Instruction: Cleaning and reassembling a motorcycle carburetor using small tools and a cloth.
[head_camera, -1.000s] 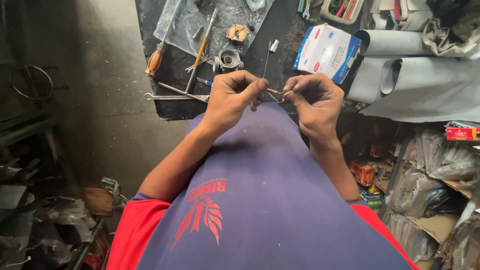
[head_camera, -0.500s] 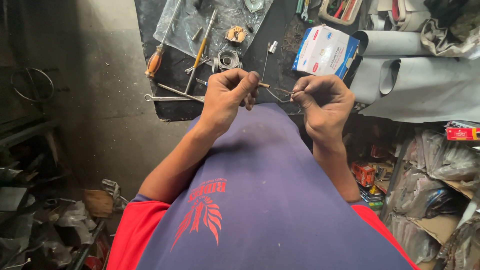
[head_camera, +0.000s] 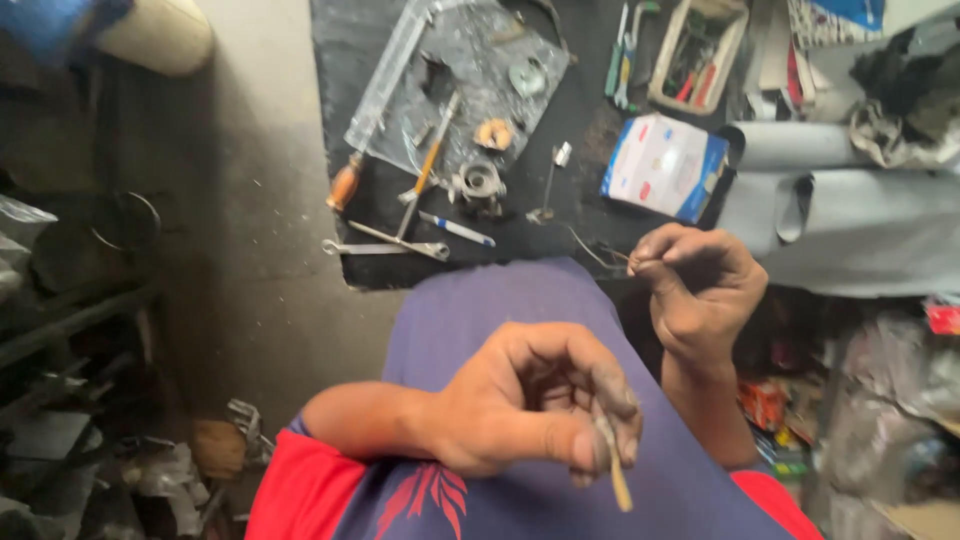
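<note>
My left hand (head_camera: 530, 410) is drawn back close to my chest, over my purple shirt, with its fingers pinched on a short pale stick-like piece (head_camera: 615, 472) that points down. My right hand (head_camera: 700, 290) is held farther out above my lap, its fingertips pinched on a thin bent wire (head_camera: 592, 252) that sticks out to the left. The two hands are apart.
A dark mat (head_camera: 420, 150) on the floor ahead carries a wrench (head_camera: 385, 247), a wooden-handled screwdriver (head_camera: 350, 180), a clear plastic sheet, small metal parts and a pen. A white and blue packet (head_camera: 665, 165) and grey rolled sheets (head_camera: 860, 200) lie right. Clutter fills the left side.
The hands were together at the wire over the mat. My left hand has let go and pulled back toward my chest with the small stick; the right hand keeps the wire.
</note>
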